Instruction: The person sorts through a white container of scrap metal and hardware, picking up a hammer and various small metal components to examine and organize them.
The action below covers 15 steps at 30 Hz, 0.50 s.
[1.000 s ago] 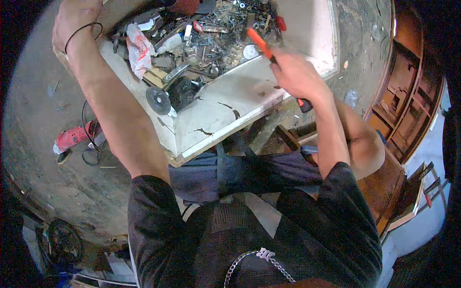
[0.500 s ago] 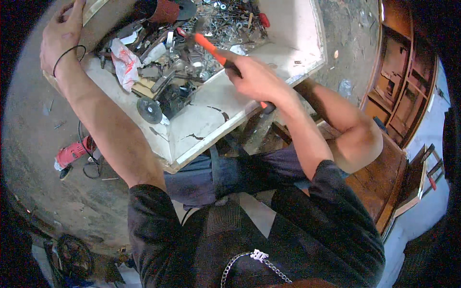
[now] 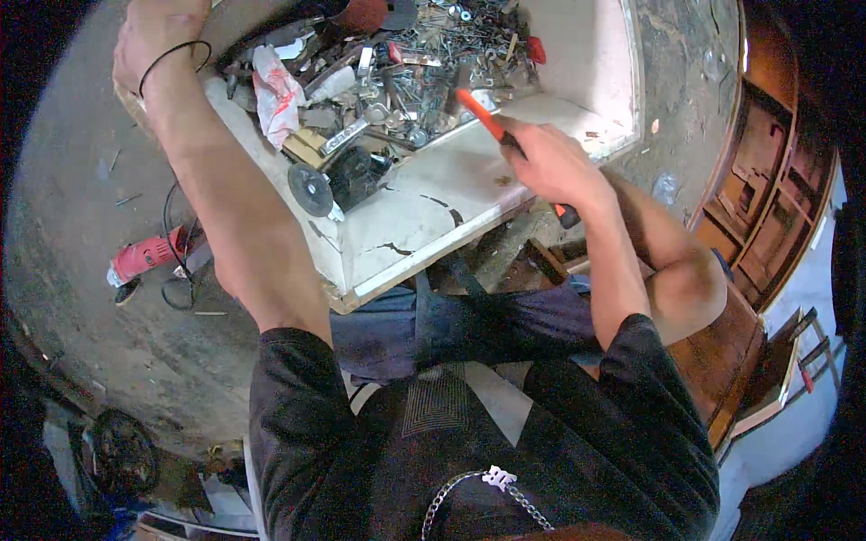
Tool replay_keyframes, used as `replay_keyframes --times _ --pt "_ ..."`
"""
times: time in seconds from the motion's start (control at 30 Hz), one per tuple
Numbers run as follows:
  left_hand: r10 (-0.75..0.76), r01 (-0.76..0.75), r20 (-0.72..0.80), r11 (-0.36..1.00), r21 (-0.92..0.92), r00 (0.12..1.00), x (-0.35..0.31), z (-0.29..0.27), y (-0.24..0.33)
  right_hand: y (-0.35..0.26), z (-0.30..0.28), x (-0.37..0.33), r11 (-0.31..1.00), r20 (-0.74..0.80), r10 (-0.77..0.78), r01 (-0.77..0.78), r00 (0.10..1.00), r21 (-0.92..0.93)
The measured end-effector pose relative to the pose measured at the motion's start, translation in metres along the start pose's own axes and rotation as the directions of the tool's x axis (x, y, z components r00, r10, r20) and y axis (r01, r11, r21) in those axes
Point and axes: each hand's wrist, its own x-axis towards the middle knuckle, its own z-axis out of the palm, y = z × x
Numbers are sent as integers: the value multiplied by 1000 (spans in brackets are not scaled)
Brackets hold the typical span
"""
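Note:
My right hand (image 3: pixel 552 160) is closed round the grip of a hammer (image 3: pixel 481 114) with an orange and black handle. Its head is blurred and hangs over the near wall of a white-lined wooden box (image 3: pixel 406 239), close to the loose hardware inside. At the box's far left, my left hand (image 3: pixel 164 34) holds the rim, its fingertips partly cut off by the picture's top edge. In the box lie many screws and metal bits (image 3: pixel 456 50), a crumpled white and red wrapper (image 3: pixel 278 95), a dark grinding disc (image 3: pixel 310 189) and a red-handled tool (image 3: pixel 413 57).
A red power tool (image 3: pixel 144 257) with a black cable lies on the concrete floor (image 3: pixel 117 352) to the left. Wooden furniture frames (image 3: pixel 762 153) stand at the right. The box's near corner sits by my legs, and a bent bare knee (image 3: pixel 695 284) is beside my right forearm.
The whole view has shifted, so the box and both arms appear further right. The hammer has swung a little lower, toward the box's near wall. Both hands keep their hold.

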Motion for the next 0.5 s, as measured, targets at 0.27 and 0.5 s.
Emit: replay_keyframes --times 0.27,0.5 --pt "24 -24 -10 1000 11 1000 5 5 -4 -38 11 18 971 -73 -155 166 985 172" --pt "30 -30 -11 999 -26 999 -1 -2 -1 -5 -10 -3 989 -112 -91 103 989 102"
